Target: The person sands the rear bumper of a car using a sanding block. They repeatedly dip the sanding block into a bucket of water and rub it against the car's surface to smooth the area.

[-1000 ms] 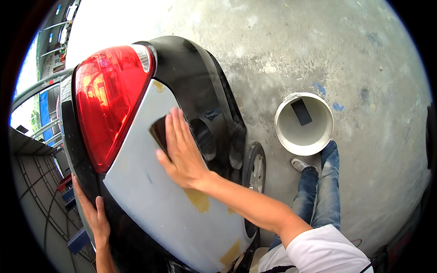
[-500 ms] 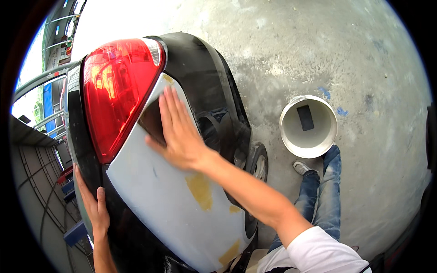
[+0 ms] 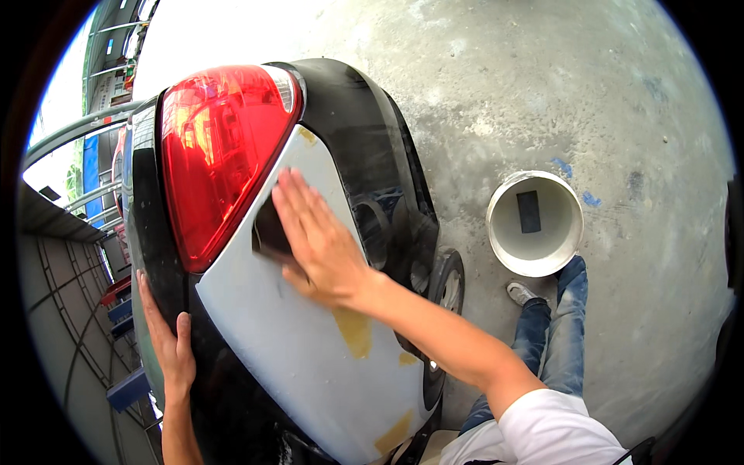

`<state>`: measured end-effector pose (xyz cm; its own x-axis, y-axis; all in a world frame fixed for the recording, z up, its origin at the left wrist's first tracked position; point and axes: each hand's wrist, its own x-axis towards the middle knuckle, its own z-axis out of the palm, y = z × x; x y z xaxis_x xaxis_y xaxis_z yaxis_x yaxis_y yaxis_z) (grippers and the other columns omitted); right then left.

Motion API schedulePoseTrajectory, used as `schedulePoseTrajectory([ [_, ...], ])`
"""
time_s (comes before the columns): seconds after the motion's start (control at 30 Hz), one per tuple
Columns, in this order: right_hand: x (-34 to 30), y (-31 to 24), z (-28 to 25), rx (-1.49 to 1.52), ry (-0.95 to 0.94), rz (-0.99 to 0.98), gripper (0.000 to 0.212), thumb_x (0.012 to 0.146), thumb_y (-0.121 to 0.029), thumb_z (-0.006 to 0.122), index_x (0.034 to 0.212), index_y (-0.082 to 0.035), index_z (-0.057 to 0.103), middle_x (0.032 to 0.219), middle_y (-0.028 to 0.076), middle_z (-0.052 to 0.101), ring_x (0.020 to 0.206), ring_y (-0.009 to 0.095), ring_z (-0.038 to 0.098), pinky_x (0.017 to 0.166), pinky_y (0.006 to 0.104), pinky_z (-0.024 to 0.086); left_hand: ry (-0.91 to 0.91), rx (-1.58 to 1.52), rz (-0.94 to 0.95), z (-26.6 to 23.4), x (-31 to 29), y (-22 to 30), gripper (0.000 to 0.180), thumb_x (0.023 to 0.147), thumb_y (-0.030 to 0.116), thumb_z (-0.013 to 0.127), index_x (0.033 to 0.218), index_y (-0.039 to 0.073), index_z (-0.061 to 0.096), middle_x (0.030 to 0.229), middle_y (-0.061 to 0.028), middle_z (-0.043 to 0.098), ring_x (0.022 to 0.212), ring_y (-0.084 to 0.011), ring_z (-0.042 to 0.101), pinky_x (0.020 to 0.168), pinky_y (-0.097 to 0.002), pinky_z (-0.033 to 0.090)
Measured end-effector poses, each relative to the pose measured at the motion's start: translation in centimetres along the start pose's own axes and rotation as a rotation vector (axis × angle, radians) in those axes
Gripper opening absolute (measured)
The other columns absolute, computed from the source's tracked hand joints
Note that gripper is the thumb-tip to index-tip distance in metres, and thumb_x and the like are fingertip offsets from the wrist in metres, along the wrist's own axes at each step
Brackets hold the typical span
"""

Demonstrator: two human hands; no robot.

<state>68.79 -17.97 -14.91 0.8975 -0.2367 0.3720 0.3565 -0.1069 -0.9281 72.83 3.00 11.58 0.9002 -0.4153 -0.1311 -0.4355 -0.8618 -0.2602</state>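
Note:
A grey-primed car panel [image 3: 287, 349] with yellowish filler patches curves beneath a red tail lamp [image 3: 225, 155]. My right hand [image 3: 322, 252] lies across its upper part, fingers stretched and pressed together over a dark sheet of sandpaper [image 3: 271, 229]. The palm and fingers hold the sheet against the panel; its brownish-black left side shows beside the hand, and the rest is hidden. My left hand [image 3: 169, 349] rests on the dark bodywork below and left of the lamp. Its fingers point up, the thumb stands apart, and nothing is in it.
To the right, a white bucket [image 3: 497, 236] stands on the concrete floor [image 3: 635, 325], with a dark rectangular piece [image 3: 528, 211] inside. My jeans-clad legs [image 3: 566, 333] and a shoe [image 3: 521, 292] are just below it. The car's wheel [image 3: 449, 291] lies between panel and bucket.
My right hand and the sandpaper have slid down the panel, away from its upper tip. My left hand stays on the bodywork. The whole view has shifted slightly, so things appear further right.

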Motion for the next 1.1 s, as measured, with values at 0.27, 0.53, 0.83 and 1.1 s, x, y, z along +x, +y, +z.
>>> schedulePoseTrajectory([
  [0.27,0.3,-0.1,-1.0,-0.05,-0.069,-0.032,0.1,0.086,-0.028,0.075,0.158,0.017,0.02,0.167,0.035,0.019,0.158,0.047,0.017,0.129,0.0513,0.02,0.0,0.012,-0.003,-0.1,0.1,0.3,0.079,0.107,0.043,0.048,0.167,0.001,0.018,0.173,-0.0188,0.022,0.161,-0.0348,0.019,0.129,-0.0439,0.015],
  [0.53,0.3,-0.8,-0.7,0.002,-0.05,0.006,0.1,0.087,-0.026,0.073,0.16,0.013,0.017,0.168,0.033,0.018,0.159,0.045,0.016,0.129,0.0512,0.019,0.0,0.006,-0.005,0.0,0.1,0.1,0.079,0.107,0.041,0.049,0.167,0.002,0.016,0.173,-0.0186,0.021,0.16,-0.035,0.019,0.129,-0.0437,0.015],
  [0.83,-1.5,0.9,-0.2,0.007,-0.036,0.082,0.096,0.087,-0.022,0.073,0.157,0.018,0.021,0.167,0.036,0.017,0.158,0.048,0.017,0.129,0.052,0.02,-0.006,0.006,-0.034,-0.2,-0.3,0.1,0.08,0.107,0.046,0.048,0.167,0.003,0.016,0.174,-0.0181,0.02,0.16,-0.0354,0.018,0.129,-0.0452,0.014],
  [1.1,1.7,3.9,-1.0,0.006,0.035,0.022,0.087,0.088,-0.019,0.066,0.155,0.019,0.025,0.164,0.038,0.023,0.157,0.048,0.02,0.13,0.0483,0.021,-0.006,0.001,-0.015,0.0,0.0,0.1,0.085,0.106,0.053,0.047,0.167,0.002,0.017,0.173,-0.019,0.02,0.161,-0.0356,0.018,0.129,-0.0458,0.014],
])
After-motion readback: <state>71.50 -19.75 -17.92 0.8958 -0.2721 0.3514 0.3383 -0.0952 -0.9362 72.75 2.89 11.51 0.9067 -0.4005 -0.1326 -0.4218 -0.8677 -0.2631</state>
